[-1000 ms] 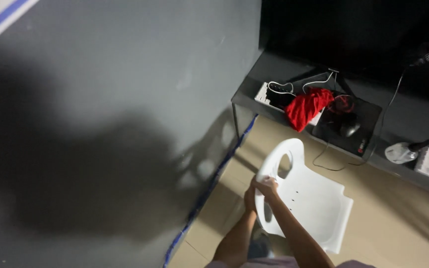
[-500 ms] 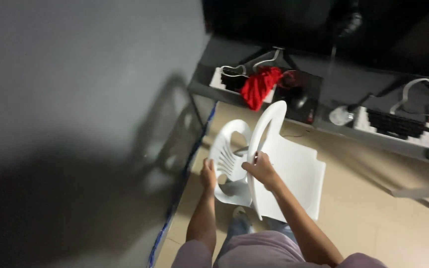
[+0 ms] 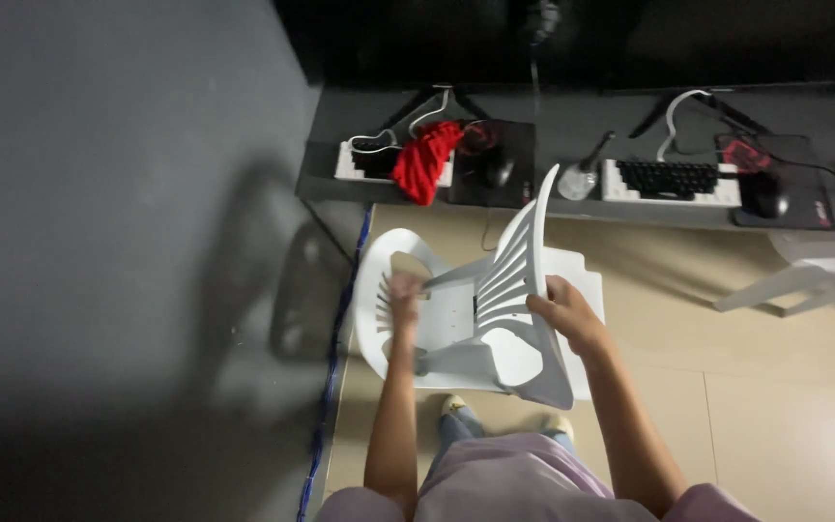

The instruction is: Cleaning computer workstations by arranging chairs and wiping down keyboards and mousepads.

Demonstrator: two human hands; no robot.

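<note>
Two white plastic chairs stand nested below me on the tan floor. My right hand (image 3: 564, 311) grips the edge of the slatted backrest of the upper chair (image 3: 514, 290), which is tilted up on its side. My left hand (image 3: 404, 292), blurred by motion, rests on the curved backrest of the lower chair (image 3: 376, 290), whose seat shows behind the tilted one. My feet and pale pink trousers are just below the chairs.
A grey desk (image 3: 572, 130) runs along the far side with two keyboards (image 3: 674, 181), a red cloth (image 3: 424, 159), mice, cables and a microphone. Another white chair (image 3: 814, 275) stands at right. A grey wall (image 3: 128, 242) and blue floor tape (image 3: 333, 367) lie to the left.
The upper chair has been tilted further up off the lower one. My left hand has moved onto the lower chair's backrest, and my view has shifted toward the desk.
</note>
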